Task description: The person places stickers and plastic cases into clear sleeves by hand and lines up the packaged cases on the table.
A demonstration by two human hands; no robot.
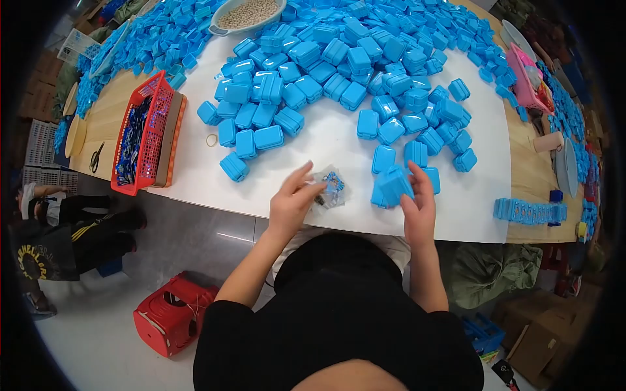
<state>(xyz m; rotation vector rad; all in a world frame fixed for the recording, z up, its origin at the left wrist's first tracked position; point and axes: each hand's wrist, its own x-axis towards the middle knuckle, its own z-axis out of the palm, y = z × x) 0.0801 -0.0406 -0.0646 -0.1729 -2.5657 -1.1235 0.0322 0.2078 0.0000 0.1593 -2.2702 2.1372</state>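
My left hand (291, 202) is at the front of the white table with fingers spread, its fingertips at the edge of a small clear plastic bag (334, 189). Small blue and dark pieces show in the bag, too small to name. To the right, my right hand (422, 205) has its thumb and fingers around a small blue plastic box (395, 185), which is tilted and slightly blurred. Other blue boxes lie close behind it, and one (432, 180) is beside my fingers.
A large heap of blue boxes (319, 58) covers the table's back. A red basket (156, 130) of dark blue packets stands left, near scissors (96, 158). A bowl of beads (248, 26) sits behind. A row of blue boxes (529, 211) stands right. A red stool (173, 316) is on the floor.
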